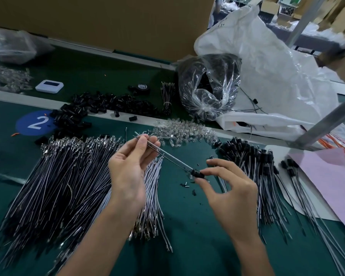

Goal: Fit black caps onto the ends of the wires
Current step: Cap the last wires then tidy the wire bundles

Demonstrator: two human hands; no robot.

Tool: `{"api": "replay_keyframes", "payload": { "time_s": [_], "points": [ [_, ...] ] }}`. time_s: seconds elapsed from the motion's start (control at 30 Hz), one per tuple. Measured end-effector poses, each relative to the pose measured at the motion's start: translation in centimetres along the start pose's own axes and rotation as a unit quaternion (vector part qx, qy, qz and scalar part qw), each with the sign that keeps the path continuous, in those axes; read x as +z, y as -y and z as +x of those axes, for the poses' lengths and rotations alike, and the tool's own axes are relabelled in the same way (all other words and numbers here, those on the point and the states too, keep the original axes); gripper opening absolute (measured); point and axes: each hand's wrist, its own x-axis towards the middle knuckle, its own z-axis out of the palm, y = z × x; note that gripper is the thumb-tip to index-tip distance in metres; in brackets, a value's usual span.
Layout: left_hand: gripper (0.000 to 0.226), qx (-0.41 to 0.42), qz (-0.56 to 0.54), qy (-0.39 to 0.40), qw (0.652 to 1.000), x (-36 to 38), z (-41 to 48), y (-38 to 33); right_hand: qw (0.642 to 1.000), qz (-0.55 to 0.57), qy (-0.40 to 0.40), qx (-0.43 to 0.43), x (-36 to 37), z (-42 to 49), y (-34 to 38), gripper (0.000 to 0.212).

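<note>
My left hand (128,166) pinches the upper end of a thin black-and-white wire pair (173,158) that runs down to the right. My right hand (230,191) pinches a black cap (198,173) sitting on the wire's lower end, between thumb and forefinger. A big fan of uncapped wires (62,180) lies at the left under my left forearm. Wires with black caps fitted (253,168) are piled to the right. Loose black caps (100,105) are heaped at the back left.
Clear plastic pieces (184,131) lie in a heap behind my hands. A clear bag of black parts (209,86) and a large white sack (271,76) stand at the back right. Pink paper (327,176) lies right; a metal frame post (331,122) slants above it.
</note>
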Motion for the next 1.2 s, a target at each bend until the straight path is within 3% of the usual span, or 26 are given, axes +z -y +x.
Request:
{"api": "replay_keyframes", "payload": {
  "time_s": [0.1, 0.17, 0.27, 0.33, 0.37, 0.43, 0.53, 0.6, 0.87, 1.03, 1.2],
  "points": [
    [0.01, -0.018, -0.016, 0.0, 1.0, -0.2, -0.2, 0.3, 0.982, 0.172, 0.011, 0.083, -0.5, 0.4, 0.2, 0.02],
    [0.012, -0.047, -0.005, 0.016, 0.999, -0.6, -0.5, 0.5, 0.913, 0.366, 0.028, 0.176, -1.1, 1.0, 0.6, 0.017],
    [0.028, -0.1, 0.042, 0.062, 0.992, -1.3, -1.2, 1.2, 0.787, 0.574, 0.034, 0.225, -2.0, 1.9, 1.0, 0.011],
    [0.035, -0.088, 0.099, 0.062, 0.989, -1.5, -1.9, 1.6, 0.746, 0.627, 0.022, 0.225, -2.4, 2.3, 1.0, 0.011],
    [0.034, -0.065, 0.126, 0.062, 0.988, -1.5, -2.2, 1.7, 0.752, 0.619, 0.024, 0.225, -2.4, 2.4, 1.0, 0.014],
    [0.027, -0.019, 0.168, 0.099, 0.981, -1.2, -2.9, 1.4, 0.798, 0.559, 0.052, 0.217, -2.3, 2.5, 1.2, 0.023],
    [0.027, 0.008, 0.221, 0.231, 0.947, -0.1, -4.0, 0.6, 0.867, 0.447, 0.124, 0.183, -1.3, 2.1, 1.5, 0.046],
    [0.027, 0.006, 0.235, 0.266, 0.935, 0.6, -4.2, 0.3, 0.865, 0.447, 0.144, 0.176, -0.6, 1.8, 1.7, 0.053],
    [0.034, -0.067, 0.162, 0.27, 0.947, 0.5, -3.5, 0.4, 0.838, 0.489, 0.156, 0.185, 0.0, 1.6, 2.5, 0.066],
    [0.029, -0.034, 0.119, 0.216, 0.968, 0.4, -3.3, 0.8, 0.864, 0.429, 0.184, 0.186, -0.3, 1.0, 2.6, 0.035],
    [0.025, -0.002, 0.14, 0.198, 0.97, 0.5, -3.8, 1.4, 0.885, 0.383, 0.185, 0.189, -0.3, 0.6, 2.2, 0.018]
  ]
}}
